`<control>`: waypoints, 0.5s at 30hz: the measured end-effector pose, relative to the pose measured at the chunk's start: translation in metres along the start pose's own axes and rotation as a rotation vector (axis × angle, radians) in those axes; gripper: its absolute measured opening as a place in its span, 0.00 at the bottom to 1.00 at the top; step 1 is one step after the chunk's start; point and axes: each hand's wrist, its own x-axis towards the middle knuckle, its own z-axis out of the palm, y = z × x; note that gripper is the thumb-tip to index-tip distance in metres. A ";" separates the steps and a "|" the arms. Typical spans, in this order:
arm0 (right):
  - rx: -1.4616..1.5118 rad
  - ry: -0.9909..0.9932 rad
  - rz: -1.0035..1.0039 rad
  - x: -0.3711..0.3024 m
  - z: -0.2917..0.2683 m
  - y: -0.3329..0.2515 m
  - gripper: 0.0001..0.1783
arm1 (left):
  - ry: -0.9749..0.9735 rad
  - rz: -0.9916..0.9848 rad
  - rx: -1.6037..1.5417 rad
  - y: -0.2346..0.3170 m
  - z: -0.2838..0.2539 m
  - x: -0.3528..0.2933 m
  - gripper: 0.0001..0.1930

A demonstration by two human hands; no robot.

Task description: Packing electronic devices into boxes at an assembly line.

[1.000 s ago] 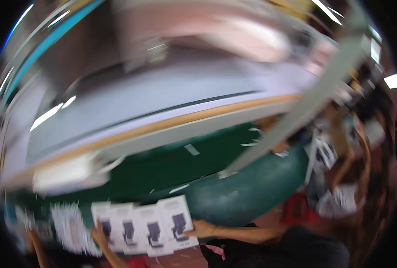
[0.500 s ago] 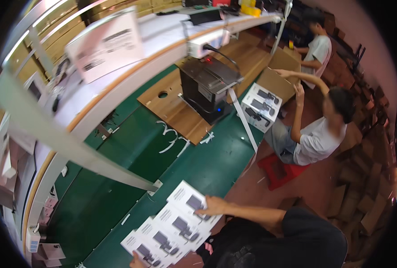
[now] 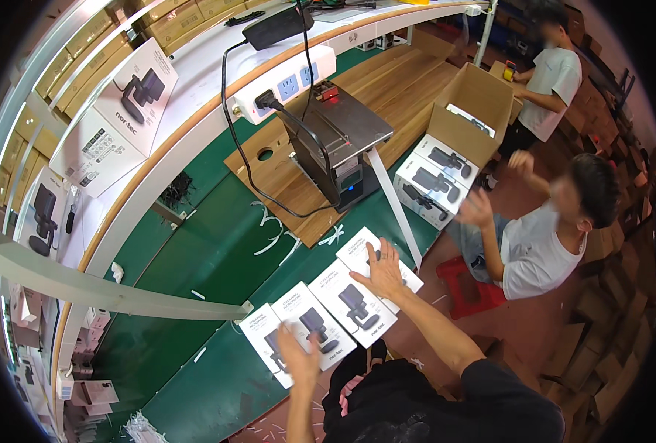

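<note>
Several white boxes printed with a black desk microphone lie in a slanting row along the near edge of the green bench [image 3: 184, 387]. My left hand [image 3: 298, 358] lies over the box at the near left [image 3: 258, 332], its fingers apart and partly covering the printed picture. Beside it are a second box [image 3: 314, 325] and a third [image 3: 352, 301]. At the far right end, my right hand [image 3: 382, 272] spreads its fingers flat on the last box [image 3: 359, 247]. Neither hand is wrapped around a box.
Farther right, more microphone boxes [image 3: 433, 177] stand by an open brown carton [image 3: 483, 96]. A seated person [image 3: 542, 247] is beside them, another person stands behind. A black machine [image 3: 335, 133] sits on a wooden board; a power strip [image 3: 287, 81] and a slanting metal post [image 3: 121, 284] are close.
The row of boxes has shifted right and away with my hands, while the view also moved. My right hand now lies spread on the end box. The seated person's hands have come off the carton.
</note>
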 end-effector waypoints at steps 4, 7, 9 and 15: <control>0.047 0.021 -0.021 0.004 0.009 -0.003 0.55 | -0.422 0.364 -0.074 0.070 0.060 -0.006 0.33; 0.050 0.088 0.004 0.006 0.012 0.016 0.56 | -0.544 0.499 -0.089 0.075 0.099 -0.008 0.36; 0.062 0.059 0.043 0.013 0.006 0.033 0.55 | -0.616 0.617 0.178 0.062 0.109 0.011 0.37; 0.141 -0.118 0.054 0.036 -0.014 0.054 0.61 | -0.527 0.493 0.180 0.036 0.094 0.042 0.37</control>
